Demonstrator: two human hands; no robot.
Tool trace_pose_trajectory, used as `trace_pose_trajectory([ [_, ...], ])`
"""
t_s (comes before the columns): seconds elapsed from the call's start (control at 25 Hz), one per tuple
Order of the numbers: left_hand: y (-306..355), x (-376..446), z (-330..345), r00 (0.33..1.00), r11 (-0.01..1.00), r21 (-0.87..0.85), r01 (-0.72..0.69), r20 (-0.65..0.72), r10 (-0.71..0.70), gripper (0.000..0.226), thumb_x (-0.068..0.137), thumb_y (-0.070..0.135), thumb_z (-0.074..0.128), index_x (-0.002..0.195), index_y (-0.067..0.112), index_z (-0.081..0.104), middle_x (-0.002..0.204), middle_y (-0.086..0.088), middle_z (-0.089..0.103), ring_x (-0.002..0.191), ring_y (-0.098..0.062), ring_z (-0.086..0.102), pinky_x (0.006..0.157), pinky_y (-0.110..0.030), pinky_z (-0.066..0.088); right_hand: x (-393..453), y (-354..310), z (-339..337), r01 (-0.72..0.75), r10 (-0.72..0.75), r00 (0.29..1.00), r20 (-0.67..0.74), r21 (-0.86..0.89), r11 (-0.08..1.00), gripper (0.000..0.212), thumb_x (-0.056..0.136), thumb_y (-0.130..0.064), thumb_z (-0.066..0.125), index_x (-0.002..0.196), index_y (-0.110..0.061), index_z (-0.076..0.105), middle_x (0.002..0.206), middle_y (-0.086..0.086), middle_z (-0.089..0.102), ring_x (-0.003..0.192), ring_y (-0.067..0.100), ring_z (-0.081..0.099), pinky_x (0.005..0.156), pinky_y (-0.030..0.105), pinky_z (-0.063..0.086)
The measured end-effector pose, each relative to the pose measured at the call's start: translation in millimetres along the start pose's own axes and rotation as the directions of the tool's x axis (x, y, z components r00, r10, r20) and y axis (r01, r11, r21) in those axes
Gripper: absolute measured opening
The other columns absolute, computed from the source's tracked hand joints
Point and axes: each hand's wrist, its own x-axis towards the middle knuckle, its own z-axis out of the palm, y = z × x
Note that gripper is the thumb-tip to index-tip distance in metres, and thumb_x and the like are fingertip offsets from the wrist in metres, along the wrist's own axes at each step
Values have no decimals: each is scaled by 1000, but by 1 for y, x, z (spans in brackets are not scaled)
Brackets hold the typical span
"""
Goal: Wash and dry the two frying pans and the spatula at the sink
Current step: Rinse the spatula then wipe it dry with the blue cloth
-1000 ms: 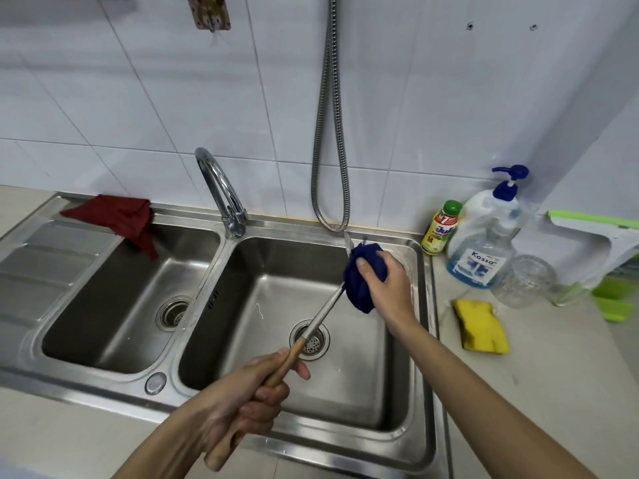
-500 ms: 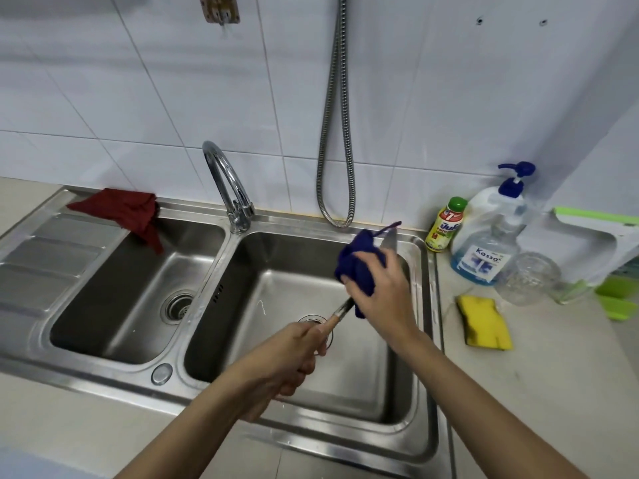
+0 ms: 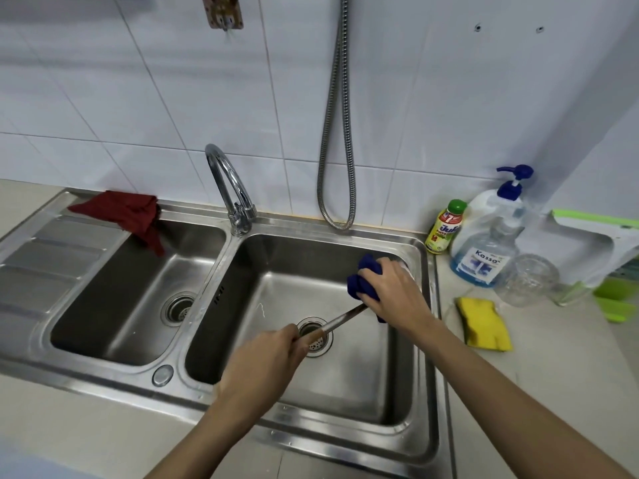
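Over the right basin of the steel sink point(image 3: 428, 340), my left hand point(image 3: 266, 361) grips the wooden handle of the spatula point(image 3: 340, 321). Its metal shaft runs up and to the right into a blue cloth point(image 3: 363, 280). My right hand point(image 3: 394, 293) holds that cloth wrapped round the spatula's blade, which is hidden inside it. No frying pan is in view.
A chrome faucet point(image 3: 226, 181) stands between the two basins, and a metal hose point(image 3: 337, 133) hangs down the tiled wall. A red cloth point(image 3: 128, 212) lies on the left basin's rim. On the right counter: yellow sponge point(image 3: 484, 323), soap dispenser point(image 3: 487, 243), small bottle point(image 3: 444, 231), glass jar point(image 3: 529, 280).
My right hand with the blue cloth has slid up the spatula toward the right rim of the basin. My left hand keeps its hold on the handle.
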Motion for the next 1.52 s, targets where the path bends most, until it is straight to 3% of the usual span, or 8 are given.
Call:
trace_pose_trajectory([
  [0.48, 1, 2, -1, 997, 988, -144, -56, 42, 62, 46, 90, 60, 41, 87, 19, 61, 66, 0, 58, 59, -16, 52, 53, -29, 34, -1, 40, -13, -313, 317, 936, -150, 56, 948, 32, 84, -27, 67, 111, -13, 59, 112, 20, 57, 96, 37, 56, 82, 41, 48],
  [0.68, 5, 15, 3, 997, 989, -135, -64, 37, 70, 46, 92, 58, 42, 88, 17, 62, 72, -1, 63, 60, -15, 53, 50, -25, 33, -29, 18, -2, 10, -11, 1000, 13, 77, 997, 39, 83, -32, 67, 119, -18, 56, 118, 16, 55, 101, 31, 56, 84, 40, 51],
  [0.88, 0, 13, 11, 997, 982, -186, -34, 58, 46, 44, 92, 56, 45, 84, 16, 61, 69, -2, 62, 64, -20, 57, 54, -31, 36, -30, 32, -7, -253, 277, 959, -62, 258, 932, 37, 89, -31, 61, 123, -16, 56, 121, 15, 51, 107, 30, 52, 92, 40, 48],
  [1.12, 2, 34, 24, 995, 959, -277, 61, 98, -35, 42, 98, 45, 43, 82, 10, 58, 65, 1, 55, 62, -22, 57, 56, -33, 40, -41, -84, 0, -162, 235, 971, -51, 586, 794, 35, 92, -38, 56, 123, -22, 55, 121, 0, 47, 106, 10, 44, 92, 12, 31],
  [1.2, -6, 22, 20, 971, 844, -505, 180, 227, -71, 40, 99, 39, 44, 88, 4, 60, 63, 0, 51, 47, -12, 42, 44, -25, 33, -36, -74, 2, -142, 222, 971, -95, 516, 844, 36, 92, -38, 56, 123, -20, 55, 123, 4, 50, 109, 15, 47, 96, 17, 34],
  [1.28, -11, 5, 16, 911, 589, -721, 366, 408, -66, 36, 100, 35, 44, 88, 5, 58, 60, 0, 46, 40, -8, 31, 37, -20, 24, -31, -52, 4, -203, 298, 946, -126, 485, 851, 36, 91, -34, 58, 123, -18, 55, 122, 9, 51, 110, 21, 50, 98, 32, 45],
  [1.36, -9, -3, 18, 868, 403, -796, 452, 496, 5, 32, 100, 34, 44, 85, 9, 55, 58, 1, 47, 35, -6, 28, 33, -16, 22, -31, -38, 4, -228, 376, 901, -218, 499, 836, 36, 89, -28, 62, 123, -18, 54, 123, 11, 50, 110, 23, 51, 93, 39, 50],
  [1.52, -1, -2, 15, 747, 57, -772, 633, 628, 218, 31, 101, 30, 42, 82, 9, 55, 58, -3, 43, 29, -4, 29, 29, -11, 23, -32, -34, -9, -192, 483, 781, -396, 584, 789, 40, 90, -23, 64, 127, -15, 52, 129, 11, 46, 117, 19, 46, 97, 27, 43],
])
